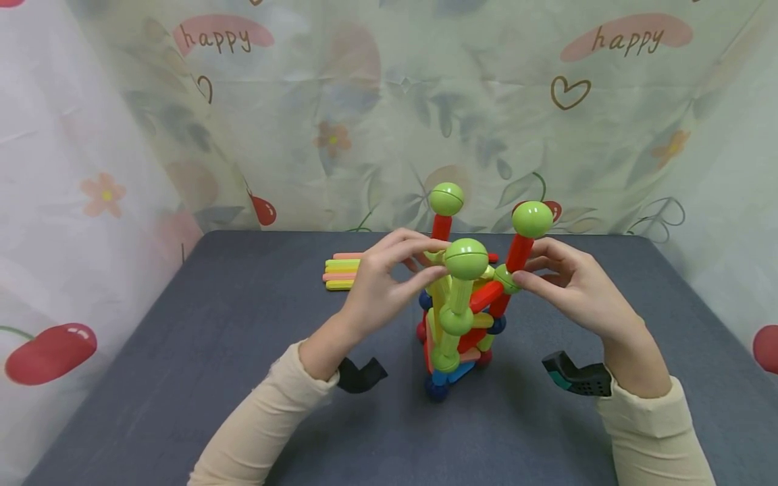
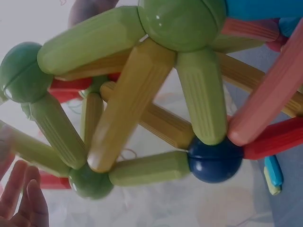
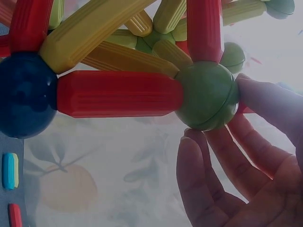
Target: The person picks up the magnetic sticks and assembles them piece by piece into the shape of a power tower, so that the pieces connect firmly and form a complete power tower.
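A tower of coloured toy rods and balls stands on the dark table, with a raised ball at each of three upper corners. At its front, the left hand has thumb and index fingertips at the left side of the top green ball, pinching it; their exact contact is partly hidden. In the left wrist view, left-hand fingers show at the lower left beside a green rod. The right hand pinches a lower green ball where red rods meet; a red rod rises from it.
Several pink and yellow rods lie side by side behind the left hand. Blue and yellow rods and a red one are on the table beyond the tower. A printed cloth hangs along the table's back and sides.
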`<state>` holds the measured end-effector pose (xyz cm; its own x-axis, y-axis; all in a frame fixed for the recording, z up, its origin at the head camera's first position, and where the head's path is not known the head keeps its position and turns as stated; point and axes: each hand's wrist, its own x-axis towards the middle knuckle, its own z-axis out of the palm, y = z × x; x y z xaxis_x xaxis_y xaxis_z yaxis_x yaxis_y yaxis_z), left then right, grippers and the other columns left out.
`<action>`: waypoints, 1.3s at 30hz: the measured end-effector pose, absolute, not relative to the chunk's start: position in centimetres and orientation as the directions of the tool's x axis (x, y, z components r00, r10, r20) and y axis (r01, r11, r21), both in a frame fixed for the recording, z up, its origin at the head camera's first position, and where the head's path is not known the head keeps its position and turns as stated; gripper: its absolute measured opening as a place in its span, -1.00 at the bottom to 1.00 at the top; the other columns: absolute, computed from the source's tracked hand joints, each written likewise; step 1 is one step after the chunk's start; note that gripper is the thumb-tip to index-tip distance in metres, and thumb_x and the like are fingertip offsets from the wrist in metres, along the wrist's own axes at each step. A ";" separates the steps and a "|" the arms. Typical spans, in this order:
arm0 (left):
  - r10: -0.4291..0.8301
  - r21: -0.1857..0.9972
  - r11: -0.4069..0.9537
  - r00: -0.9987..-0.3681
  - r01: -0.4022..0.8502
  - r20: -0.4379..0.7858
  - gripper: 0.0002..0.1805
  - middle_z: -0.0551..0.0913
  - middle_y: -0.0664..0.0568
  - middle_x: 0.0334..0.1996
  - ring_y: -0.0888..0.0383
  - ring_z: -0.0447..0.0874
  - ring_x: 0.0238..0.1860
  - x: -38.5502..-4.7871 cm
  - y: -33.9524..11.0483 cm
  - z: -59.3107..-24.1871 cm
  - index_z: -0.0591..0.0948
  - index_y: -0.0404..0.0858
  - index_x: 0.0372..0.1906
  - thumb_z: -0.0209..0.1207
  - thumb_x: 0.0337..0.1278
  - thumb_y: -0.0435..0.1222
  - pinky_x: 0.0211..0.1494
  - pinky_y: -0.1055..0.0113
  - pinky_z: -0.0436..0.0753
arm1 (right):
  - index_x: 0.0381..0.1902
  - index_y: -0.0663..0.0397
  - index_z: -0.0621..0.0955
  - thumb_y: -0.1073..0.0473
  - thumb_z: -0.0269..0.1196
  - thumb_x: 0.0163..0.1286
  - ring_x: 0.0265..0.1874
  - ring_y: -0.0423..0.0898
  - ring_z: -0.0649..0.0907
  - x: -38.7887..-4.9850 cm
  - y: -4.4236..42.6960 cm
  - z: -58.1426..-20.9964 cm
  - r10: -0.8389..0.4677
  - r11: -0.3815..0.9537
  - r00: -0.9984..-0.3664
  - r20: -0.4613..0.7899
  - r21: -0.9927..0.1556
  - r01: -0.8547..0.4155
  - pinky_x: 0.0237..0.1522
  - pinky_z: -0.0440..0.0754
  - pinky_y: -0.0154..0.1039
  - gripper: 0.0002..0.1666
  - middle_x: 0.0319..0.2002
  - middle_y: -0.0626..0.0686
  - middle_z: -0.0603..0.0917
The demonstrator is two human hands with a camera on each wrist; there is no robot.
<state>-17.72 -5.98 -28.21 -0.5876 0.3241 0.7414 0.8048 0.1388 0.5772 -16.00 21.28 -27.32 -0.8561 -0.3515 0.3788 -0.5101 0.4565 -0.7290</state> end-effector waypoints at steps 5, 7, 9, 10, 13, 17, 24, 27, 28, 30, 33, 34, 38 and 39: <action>0.269 0.694 0.124 -0.698 0.709 0.664 -0.67 0.61 -0.21 -0.16 -0.01 0.61 -0.17 -19.0 -6.8 -29.2 0.60 -0.41 0.00 0.30 0.08 -0.47 -0.10 0.27 0.66 | -0.01 0.22 0.54 0.35 0.26 0.32 -0.19 -0.33 0.65 -16.0 21.2 -27.3 -0.352 0.470 -0.861 0.368 -0.726 -0.503 -0.19 0.62 -0.47 -0.72 -0.16 -0.22 0.61; 0.290 0.762 0.112 -0.755 0.637 0.589 -0.63 0.59 -0.23 -0.06 -0.07 0.60 -0.06 -19.7 -7.1 -29.7 0.53 -0.40 0.11 0.23 0.18 -0.45 0.01 0.21 0.64 | -0.01 0.22 0.55 0.35 0.29 0.29 -0.20 -0.34 0.65 -16.0 21.1 -27.3 -0.351 0.485 -0.861 0.368 -0.716 -0.503 -0.20 0.62 -0.47 -0.69 -0.17 -0.23 0.61; 0.354 0.823 0.095 -0.792 0.560 0.498 -0.57 0.55 -0.24 0.08 -0.10 0.56 0.08 -20.4 -7.4 -30.3 0.44 -0.37 0.24 0.14 0.29 -0.44 0.14 0.17 0.59 | -0.02 0.22 0.55 0.35 0.32 0.25 -0.21 -0.35 0.65 -16.0 21.0 -27.3 -0.352 0.491 -0.860 0.368 -0.710 -0.505 -0.22 0.63 -0.46 -0.67 -0.17 -0.23 0.60; 0.392 0.847 0.091 -0.801 0.523 0.453 -0.54 0.52 -0.23 0.14 -0.10 0.54 0.14 -20.7 -7.6 -30.5 0.40 -0.35 0.30 0.10 0.33 -0.43 0.19 0.16 0.57 | -0.02 0.23 0.55 0.35 0.34 0.24 -0.21 -0.35 0.65 -16.0 21.0 -27.3 -0.353 0.492 -0.860 0.368 -0.709 -0.505 -0.23 0.64 -0.46 -0.66 -0.17 -0.23 0.60; 0.488 0.898 0.068 -0.800 0.434 0.350 -0.52 0.47 -0.22 0.24 -0.13 0.52 0.20 -21.1 -7.8 -30.9 0.34 -0.34 0.36 0.02 0.39 -0.41 0.23 0.14 0.55 | -0.01 0.22 0.54 0.35 0.35 0.22 -0.21 -0.37 0.64 -16.0 21.0 -27.3 -0.335 0.494 -0.869 0.365 -0.717 -0.492 -0.23 0.63 -0.46 -0.63 -0.15 -0.24 0.59; 0.493 0.920 0.077 -0.817 0.384 0.299 -0.57 0.52 -0.23 0.17 -0.21 0.58 0.08 -21.0 -8.0 -31.1 0.42 -0.35 0.29 0.07 0.37 -0.39 0.14 0.11 0.61 | -0.06 0.20 0.54 0.29 0.36 0.24 -0.25 -0.37 0.63 -16.4 20.8 -27.5 -0.270 0.522 -0.892 0.362 -0.724 -0.452 -0.25 0.61 -0.48 -0.66 -0.18 -0.22 0.58; 0.462 0.911 0.128 -0.836 0.392 0.295 -0.61 0.56 -0.17 0.04 0.00 0.62 -0.03 -20.2 -8.5 -30.9 0.50 -0.34 0.16 0.20 0.25 -0.39 0.05 0.20 0.64 | -0.06 0.31 0.50 0.30 0.25 0.35 -0.36 -0.37 0.70 -17.2 20.1 -28.0 -0.249 0.473 -0.905 0.345 -0.772 -0.425 -0.31 0.68 -0.38 -0.74 -0.24 -0.19 0.58; 0.454 0.905 0.116 -0.832 0.409 0.317 -0.66 0.56 -0.15 -0.02 0.06 0.62 -0.11 -19.6 -8.6 -30.9 0.49 -0.35 0.07 0.23 0.20 -0.41 0.00 0.19 0.65 | 0.08 0.22 0.49 0.36 0.18 0.39 -0.28 -0.35 0.70 -17.2 20.3 -28.3 -0.361 0.366 -0.873 0.328 -0.811 -0.456 -0.26 0.70 -0.35 -0.69 -0.15 -0.22 0.60; 0.449 0.902 0.112 -0.831 0.416 0.328 -0.67 0.56 -0.16 -0.05 0.06 0.62 -0.14 -19.4 -8.6 -30.9 0.49 -0.35 0.04 0.23 0.18 -0.41 -0.01 0.18 0.65 | 0.12 0.15 0.49 0.37 0.15 0.40 -0.25 -0.33 0.70 -17.2 20.5 -28.4 -0.410 0.333 -0.852 0.325 -0.817 -0.471 -0.24 0.69 -0.35 -0.66 -0.11 -0.22 0.59; 0.434 0.896 0.110 -0.831 0.431 0.347 -0.69 0.56 -0.19 -0.11 0.06 0.63 -0.18 -19.0 -8.6 -31.0 0.48 -0.34 -0.01 0.24 0.17 -0.42 -0.03 0.17 0.65 | 0.19 -0.05 0.47 0.38 0.12 0.42 -0.18 -0.30 0.68 -17.2 21.0 -28.7 -0.500 0.266 -0.805 0.320 -0.828 -0.494 -0.19 0.67 -0.37 -0.57 -0.04 -0.23 0.59; 0.413 0.885 0.108 -0.830 0.454 0.375 -0.71 0.56 -0.20 -0.16 0.06 0.63 -0.22 -18.4 -8.6 -31.1 0.46 -0.35 -0.05 0.24 0.14 -0.45 -0.06 0.19 0.66 | 0.26 -0.25 0.41 0.34 0.14 0.42 -0.01 -0.31 0.63 -17.2 21.6 -29.0 -0.621 0.154 -0.709 0.333 -0.836 -0.527 -0.04 0.61 -0.43 -0.46 0.10 -0.21 0.53; 0.406 0.880 0.110 -0.829 0.462 0.384 -0.71 0.56 -0.20 -0.16 0.06 0.62 -0.23 -18.3 -8.6 -31.1 0.46 -0.35 -0.06 0.24 0.13 -0.46 -0.07 0.21 0.66 | 0.29 -0.25 0.38 0.35 0.17 0.39 0.04 -0.32 0.60 -17.2 21.7 -29.1 -0.642 0.139 -0.688 0.337 -0.832 -0.537 0.01 0.59 -0.44 -0.40 0.13 -0.21 0.50; 0.387 0.859 0.118 -0.820 0.498 0.422 -0.71 0.55 -0.17 -0.16 0.08 0.62 -0.25 -17.7 -8.6 -31.0 0.46 -0.37 -0.08 0.25 0.11 -0.48 -0.10 0.29 0.65 | 0.33 -0.21 0.35 0.44 0.33 0.19 0.08 -0.34 0.58 -17.1 21.5 -29.0 -0.666 0.140 -0.648 0.371 -0.790 -0.596 0.07 0.55 -0.47 -0.18 0.18 -0.23 0.48; 0.383 0.855 0.121 -0.818 0.504 0.428 -0.71 0.56 -0.18 -0.16 0.08 0.62 -0.26 -17.7 -8.6 -31.0 0.46 -0.38 -0.09 0.25 0.11 -0.47 -0.11 0.29 0.65 | 0.32 -0.20 0.36 0.47 0.36 0.14 0.06 -0.35 0.59 -17.1 21.5 -29.0 -0.651 0.170 -0.659 0.376 -0.774 -0.610 0.05 0.56 -0.47 -0.14 0.16 -0.24 0.49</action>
